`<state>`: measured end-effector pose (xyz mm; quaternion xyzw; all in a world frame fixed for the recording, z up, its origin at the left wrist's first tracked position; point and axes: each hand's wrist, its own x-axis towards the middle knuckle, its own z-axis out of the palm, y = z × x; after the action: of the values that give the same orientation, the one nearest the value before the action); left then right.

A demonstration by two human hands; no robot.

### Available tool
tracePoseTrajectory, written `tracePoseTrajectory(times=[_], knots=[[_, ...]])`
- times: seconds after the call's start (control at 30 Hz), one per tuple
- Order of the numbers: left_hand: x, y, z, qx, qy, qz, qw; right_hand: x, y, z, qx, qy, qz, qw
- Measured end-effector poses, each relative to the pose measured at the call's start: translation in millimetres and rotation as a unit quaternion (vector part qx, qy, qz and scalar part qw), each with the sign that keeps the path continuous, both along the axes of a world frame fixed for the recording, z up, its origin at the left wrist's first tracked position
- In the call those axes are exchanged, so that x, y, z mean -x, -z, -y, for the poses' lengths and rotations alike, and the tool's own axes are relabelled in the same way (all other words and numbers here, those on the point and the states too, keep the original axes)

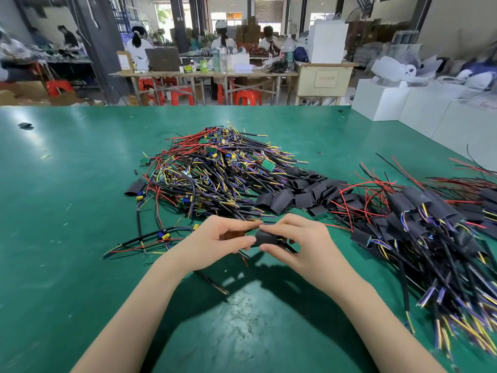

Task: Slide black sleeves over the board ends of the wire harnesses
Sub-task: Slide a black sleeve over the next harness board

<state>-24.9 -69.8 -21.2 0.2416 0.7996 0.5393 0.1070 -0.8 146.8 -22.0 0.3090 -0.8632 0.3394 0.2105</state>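
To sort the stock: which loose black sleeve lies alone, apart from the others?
The sleeve at the left edge of the unsleeved harness pile. The other loose sleeves lie bunched together to the right of that pile.

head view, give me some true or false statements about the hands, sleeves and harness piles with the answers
1. Both hands hold one black sleeve between them. True.
2. The pile of sleeved harnesses lies to the person's left. False: it lies to the right.
3. Loose black sleeves lie between the two piles. True.
4. The table is red. False: it is green.
5. The left hand rests flat and empty. False: its fingers pinch the work, as do the right hand fingers.
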Motion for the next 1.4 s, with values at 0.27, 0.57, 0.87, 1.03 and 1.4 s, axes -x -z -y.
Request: tracePoseTrajectory(times=[0.27, 0.57, 0.87, 1.03, 1.4], knots=[[-2, -7, -1, -0.016, 0.025, 0.035, 0.999, 0, -1, 8, 0.050, 0.018, 0.055, 0.997], [3, -4, 1, -0.067, -0.043, -0.015, 0.997, 0, 0, 7, 0.121, 0.118, 0.082, 0.982], [7, 7, -5, -0.148, -0.124, 0.022, 0.981, -3, 2, 8, -0.062, 0.130, 0.040, 0.989], [4, 9, -11, -0.161, -0.132, 0.034, 0.978, -4, 2, 5, -0.112, 0.114, 0.052, 0.986], [2, 2, -16, -0.270, -0.117, 0.130, 0.947, -1, 1, 1, -0.059, 0.140, 0.045, 0.987]])
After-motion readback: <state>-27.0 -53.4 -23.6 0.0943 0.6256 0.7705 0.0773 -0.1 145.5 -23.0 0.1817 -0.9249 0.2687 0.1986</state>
